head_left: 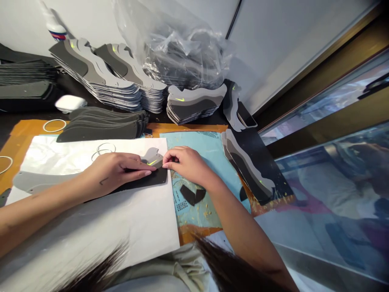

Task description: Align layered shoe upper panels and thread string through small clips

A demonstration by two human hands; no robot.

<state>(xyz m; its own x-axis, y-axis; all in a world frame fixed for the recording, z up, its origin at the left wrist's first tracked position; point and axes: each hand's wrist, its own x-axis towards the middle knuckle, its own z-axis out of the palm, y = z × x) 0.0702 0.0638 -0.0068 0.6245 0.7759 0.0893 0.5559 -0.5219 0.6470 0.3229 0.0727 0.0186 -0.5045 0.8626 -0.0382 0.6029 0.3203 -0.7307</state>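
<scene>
My left hand (pixel 117 170) lies across a long shoe-upper panel of black and grey layers (pixel 142 181), its fingertips pressing near the panel's right end. My right hand (pixel 182 162) comes in from the other side, with thumb and forefinger pinching the edge of a small grey piece bearing a neon yellow swoosh (pixel 153 161). Both hands' fingertips nearly meet there. The panel rests on a white sheet (pixel 91 219), and its grey tail (pixel 39 181) extends left beyond my wrist. My left hand hides the panel's middle.
Stacked shoe panels (pixel 115 87) and a clear plastic bag (pixel 179 48) stand behind the work. A blue sheet (pixel 197 194) with black scraps (pixel 191 195) lies to the right on an orange mat (pixel 188 128). Rubber bands (pixel 54 125) lie at left. Glass (pixel 334 194) borders the right.
</scene>
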